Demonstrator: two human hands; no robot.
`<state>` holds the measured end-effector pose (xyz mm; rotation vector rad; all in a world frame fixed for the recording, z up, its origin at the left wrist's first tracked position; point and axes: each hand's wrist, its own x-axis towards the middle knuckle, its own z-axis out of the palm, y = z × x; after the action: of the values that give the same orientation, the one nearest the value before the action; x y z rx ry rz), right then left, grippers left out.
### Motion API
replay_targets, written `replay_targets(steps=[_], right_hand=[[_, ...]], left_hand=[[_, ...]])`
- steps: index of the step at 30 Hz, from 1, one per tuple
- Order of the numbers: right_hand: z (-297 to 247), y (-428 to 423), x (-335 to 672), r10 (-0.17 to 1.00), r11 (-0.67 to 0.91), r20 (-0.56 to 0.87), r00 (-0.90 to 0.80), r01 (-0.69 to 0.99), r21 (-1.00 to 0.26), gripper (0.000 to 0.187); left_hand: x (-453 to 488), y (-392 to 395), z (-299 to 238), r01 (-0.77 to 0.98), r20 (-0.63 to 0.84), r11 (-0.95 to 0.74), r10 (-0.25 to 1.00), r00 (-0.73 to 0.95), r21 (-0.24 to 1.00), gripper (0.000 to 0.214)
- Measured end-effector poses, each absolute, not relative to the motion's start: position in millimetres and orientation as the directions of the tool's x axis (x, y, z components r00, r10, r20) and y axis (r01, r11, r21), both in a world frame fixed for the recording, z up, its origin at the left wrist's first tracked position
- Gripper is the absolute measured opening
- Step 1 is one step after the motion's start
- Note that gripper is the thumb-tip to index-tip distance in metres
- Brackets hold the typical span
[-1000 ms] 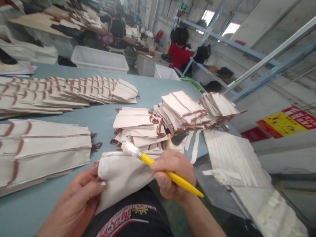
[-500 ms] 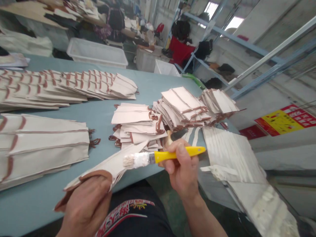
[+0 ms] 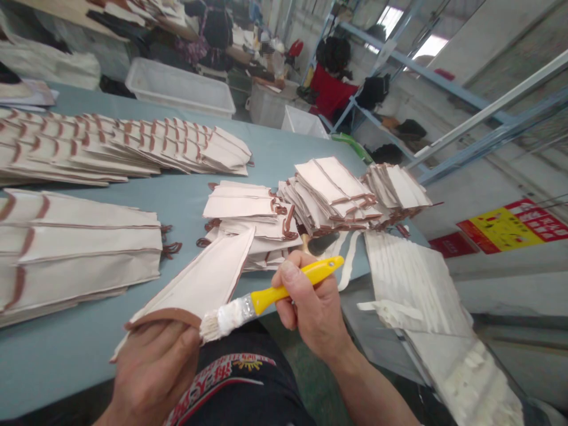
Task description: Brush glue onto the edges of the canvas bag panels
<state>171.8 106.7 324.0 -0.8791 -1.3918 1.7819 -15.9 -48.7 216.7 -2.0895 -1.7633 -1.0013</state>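
Note:
My left hand (image 3: 153,370) grips the near, brown-edged end of a long cream fabric piece (image 3: 202,281), which slants up toward the stacks. My right hand (image 3: 313,305) is closed round the yellow handle of a brush (image 3: 266,296). The brush's white, glue-laden bristles touch the brown edge of the piece just beside my left fingers. Both hands are at the near edge of the blue table (image 3: 186,204), above my lap.
Stacks of cream pieces with brown trim lie ahead (image 3: 246,222), to the right (image 3: 331,195) and in long rows on the left (image 3: 80,248). White strips (image 3: 417,278) lie on a board at the right. White bins (image 3: 180,89) and blue shelving stand beyond the table.
The fabric piece has been turned so its flat face is up and it points toward the stacks. The brush has swung down so its bristles meet the brown edge by my left hand.

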Motion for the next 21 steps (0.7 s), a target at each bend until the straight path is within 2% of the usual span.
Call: replay_targets(steps=[5,10,16,21], right_hand=[[324.6,114.8,179.0,0.815,-0.174,-0.099,-0.571,-0.079,-0.982,0.052],[324.3,116.3,179.7,0.863,-0.153,-0.072,-0.499,-0.123,-0.980,0.050],[331.2,114.5,174.5,0.772,-0.191,-0.148,-0.618,-0.004,-0.982,0.051],[328.0,116.6,174.4,0.828,-0.146,-0.116,-0.548,-0.010,-0.989,0.052]], left_hand=[[-13.0,-44.2,217.8,0.919,0.642,-0.292,0.764,0.058,0.265,0.039],[-10.6,-43.2,216.0,0.908,0.637,-0.299,0.769,0.046,0.295,0.036],[-12.1,-41.4,210.8,0.905,0.629,-0.310,0.775,0.063,0.292,0.030],[-10.2,-38.5,210.3,0.893,0.622,-0.309,0.782,0.043,0.326,0.035]])
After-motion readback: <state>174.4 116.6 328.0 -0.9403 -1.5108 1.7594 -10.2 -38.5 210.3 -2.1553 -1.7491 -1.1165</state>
